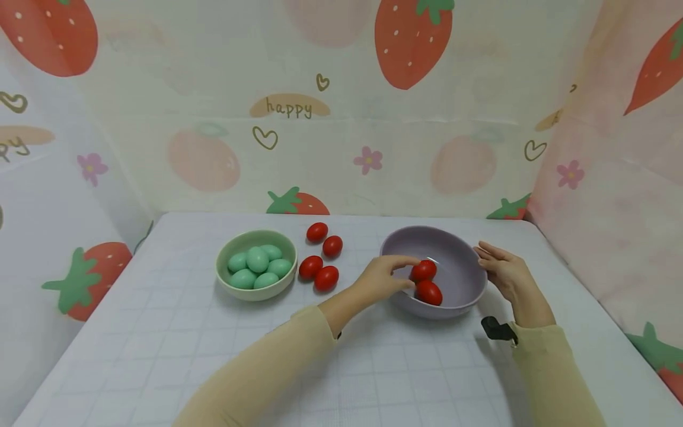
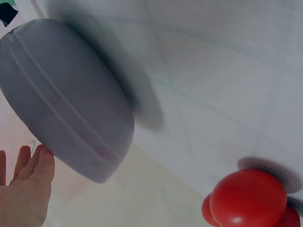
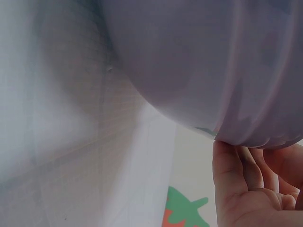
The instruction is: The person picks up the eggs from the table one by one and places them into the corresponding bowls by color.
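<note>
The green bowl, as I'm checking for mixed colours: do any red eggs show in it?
No, only green eggs show in the green bowl, while two red eggs lie in the purple bowl.

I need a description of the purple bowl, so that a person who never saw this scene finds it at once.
Look at the right half of the white table, where the left hand and right hand are. There stands a wide, round purple bowl. Unlike the smaller green bowl to its left, with green eggs, it contains two red eggs.

Two red eggs [image 1: 429, 293] in purple bowl [image 1: 458, 280]
</note>
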A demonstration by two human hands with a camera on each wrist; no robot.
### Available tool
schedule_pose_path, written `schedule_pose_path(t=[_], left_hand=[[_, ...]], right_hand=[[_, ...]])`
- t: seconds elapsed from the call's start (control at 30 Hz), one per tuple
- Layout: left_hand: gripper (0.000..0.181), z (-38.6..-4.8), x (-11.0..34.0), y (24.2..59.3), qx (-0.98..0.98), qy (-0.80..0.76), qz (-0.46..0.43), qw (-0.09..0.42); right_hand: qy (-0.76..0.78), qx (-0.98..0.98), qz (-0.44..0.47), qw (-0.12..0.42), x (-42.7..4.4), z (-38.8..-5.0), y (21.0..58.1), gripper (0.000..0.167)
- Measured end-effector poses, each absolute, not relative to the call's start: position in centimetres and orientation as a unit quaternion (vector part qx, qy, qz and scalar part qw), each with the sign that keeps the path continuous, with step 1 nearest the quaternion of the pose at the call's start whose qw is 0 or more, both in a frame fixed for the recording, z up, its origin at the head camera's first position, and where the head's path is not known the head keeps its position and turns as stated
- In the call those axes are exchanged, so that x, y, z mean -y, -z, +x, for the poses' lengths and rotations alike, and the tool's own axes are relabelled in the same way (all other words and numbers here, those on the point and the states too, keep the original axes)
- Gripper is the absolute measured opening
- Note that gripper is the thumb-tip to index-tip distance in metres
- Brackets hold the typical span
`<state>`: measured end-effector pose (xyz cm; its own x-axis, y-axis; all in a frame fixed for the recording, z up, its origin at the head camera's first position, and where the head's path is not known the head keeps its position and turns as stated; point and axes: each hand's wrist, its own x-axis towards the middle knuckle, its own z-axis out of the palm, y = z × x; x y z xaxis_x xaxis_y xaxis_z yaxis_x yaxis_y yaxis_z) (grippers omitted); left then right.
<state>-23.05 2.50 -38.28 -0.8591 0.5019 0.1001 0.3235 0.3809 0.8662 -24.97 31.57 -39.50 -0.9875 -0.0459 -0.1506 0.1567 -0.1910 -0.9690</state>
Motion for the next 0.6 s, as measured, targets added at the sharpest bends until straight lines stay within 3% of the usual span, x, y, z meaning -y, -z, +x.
schedule_pose_path(t=[0.6], left_hand=[[0.046,-21.0,4.0,38.5,-0.844,-0.484,0.225,0.045]], right_hand=[[0.775,-0.626,0.046,0.072,-31.5,-25.0,39.4,0.047]])
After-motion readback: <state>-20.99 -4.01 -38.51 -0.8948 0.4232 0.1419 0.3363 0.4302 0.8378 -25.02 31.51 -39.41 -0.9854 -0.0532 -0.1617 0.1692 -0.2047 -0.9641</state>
